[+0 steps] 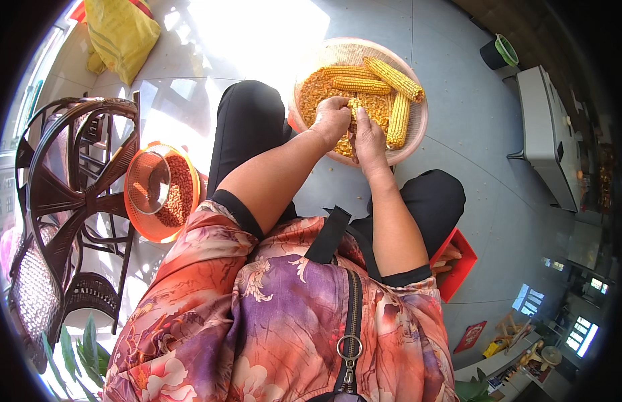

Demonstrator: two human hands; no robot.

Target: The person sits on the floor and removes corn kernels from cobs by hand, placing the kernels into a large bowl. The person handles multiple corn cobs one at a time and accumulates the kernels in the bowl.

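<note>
Over a round pink basket (420, 135), my left hand (333, 118) and my right hand (369, 138) are together on one corn cob (354, 105). Most of that cob is hidden by my fingers; only yellow kernels at its upper end show. Loose corn kernels (313, 98) cover the basket's bottom. Several whole cobs lie on them: one cob (361, 85) just beyond my hands, another cob (393, 78) slanting across the far right side, and a third cob (399, 120) along the right wall, close to my right hand.
An orange basket (132, 213) at left holds reddish kernels or nuts (179, 188) and a clear bowl (149, 182). Dark rattan chairs (84, 201) stand beyond it. A red box (459, 276) sits by my right leg. A yellow sack (122, 37) is at far left, a bin (497, 52) at far right.
</note>
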